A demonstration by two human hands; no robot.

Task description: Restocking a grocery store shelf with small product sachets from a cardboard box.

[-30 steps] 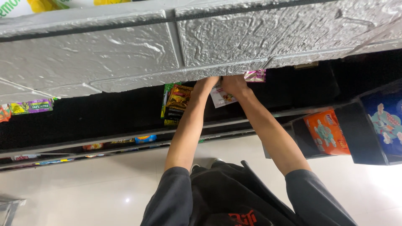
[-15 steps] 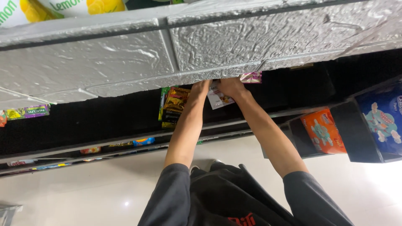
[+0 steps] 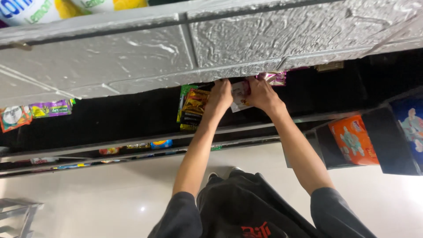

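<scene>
Both my arms reach forward under a grey textured shelf front [image 3: 220, 48]. My left hand [image 3: 220, 98] and my right hand [image 3: 261, 94] hold between them a small white packet with red print [image 3: 240, 96], at the dark shelf opening. Just left of my left hand stand gold-brown and green snack packets [image 3: 193, 108]. A shiny pink packet [image 3: 275, 78] hangs right above my right hand. My fingertips are partly hidden behind the shelf edge.
More small packets [image 3: 33, 113] sit on the shelf far left. Orange [image 3: 352, 141] and blue [image 3: 412, 125] boxes stand in dark bins at right. Lower shelf rails [image 3: 132, 147] hold small items. A glossy pale floor [image 3: 110, 198] lies below, with a metal rack [image 3: 17, 213] at the bottom left.
My hands have stayed at the shelf with the white packet. The view has shifted slightly, with the hands coming a little out from under the shelf edge.
</scene>
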